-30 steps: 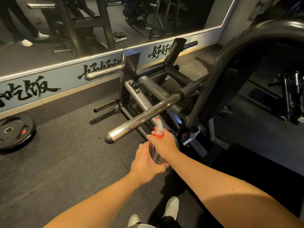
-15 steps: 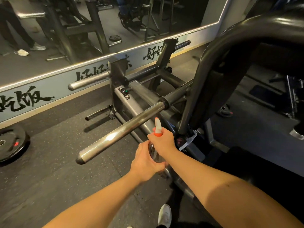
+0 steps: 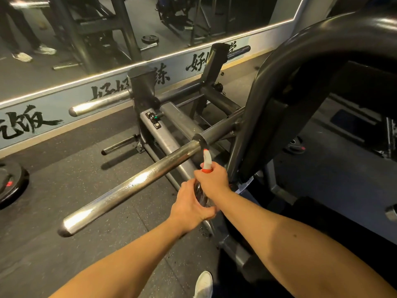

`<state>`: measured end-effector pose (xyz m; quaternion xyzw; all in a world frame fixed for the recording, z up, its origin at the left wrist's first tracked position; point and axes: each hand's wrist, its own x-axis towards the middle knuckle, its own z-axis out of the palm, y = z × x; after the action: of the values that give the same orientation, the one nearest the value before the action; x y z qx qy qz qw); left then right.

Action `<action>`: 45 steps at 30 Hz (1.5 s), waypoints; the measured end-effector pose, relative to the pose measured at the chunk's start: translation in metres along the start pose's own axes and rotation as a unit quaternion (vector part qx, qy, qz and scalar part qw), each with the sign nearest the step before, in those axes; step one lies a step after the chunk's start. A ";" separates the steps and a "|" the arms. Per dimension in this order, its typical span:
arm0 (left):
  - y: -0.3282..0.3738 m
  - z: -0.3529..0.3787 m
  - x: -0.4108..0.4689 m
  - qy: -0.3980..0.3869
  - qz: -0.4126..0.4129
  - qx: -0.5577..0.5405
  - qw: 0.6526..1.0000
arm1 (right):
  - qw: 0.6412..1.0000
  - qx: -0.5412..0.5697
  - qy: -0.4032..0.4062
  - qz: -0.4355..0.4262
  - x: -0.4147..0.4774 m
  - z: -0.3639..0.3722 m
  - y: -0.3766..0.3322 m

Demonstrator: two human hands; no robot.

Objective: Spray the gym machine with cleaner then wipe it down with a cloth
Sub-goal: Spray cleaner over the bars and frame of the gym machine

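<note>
A black weight plate [image 3: 10,183] lies flat on the dark rubber floor [image 3: 64,222] at the far left. Behind it runs a pale wall band [image 3: 64,108] with black brush lettering, under a long mirror [image 3: 107,29].

Moving right, the gym machine [image 3: 165,138] stands low on the floor with two chrome bars pointing left. The far bar [image 3: 101,104] is close to the wall band. The near bar [image 3: 129,186] slants down toward the viewer, and its shiny surface shows small wet-looking specks.

Just right of the near bar, both hands hold a spray bottle [image 3: 207,162] upright. The left hand [image 3: 191,205] curls around the clear body from below. The right hand [image 3: 212,177] grips the neck just under the orange collar. The white nozzle tip sits right below the point where the chrome bar meets its dark collar; whether it touches the bar cannot be told.

To the right, the machine's thick black curved frame [image 3: 300,50] arches overhead. At the bottom edge, between the forearms, a white shoe [image 3: 204,284] rests on the floor.
</note>
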<state>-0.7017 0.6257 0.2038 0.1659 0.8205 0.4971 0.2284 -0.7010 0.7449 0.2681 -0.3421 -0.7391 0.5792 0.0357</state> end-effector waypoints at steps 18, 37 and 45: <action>0.057 0.011 0.026 -0.070 0.153 0.024 0.986 | 0.987 -0.014 0.159 -0.010 0.006 -0.045 -0.015; 0.190 -0.047 -0.053 -0.163 0.345 -0.059 0.922 | 0.953 0.024 0.284 -0.105 -0.129 -0.097 -0.128; 0.197 -0.048 -0.084 -0.133 0.346 0.000 0.929 | 0.934 0.039 0.339 -0.107 -0.182 -0.102 -0.133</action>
<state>-0.6479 0.6367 0.4165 0.5041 0.6743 0.5184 0.1497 -0.5778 0.7179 0.4813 -0.4356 -0.6920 0.4497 0.3595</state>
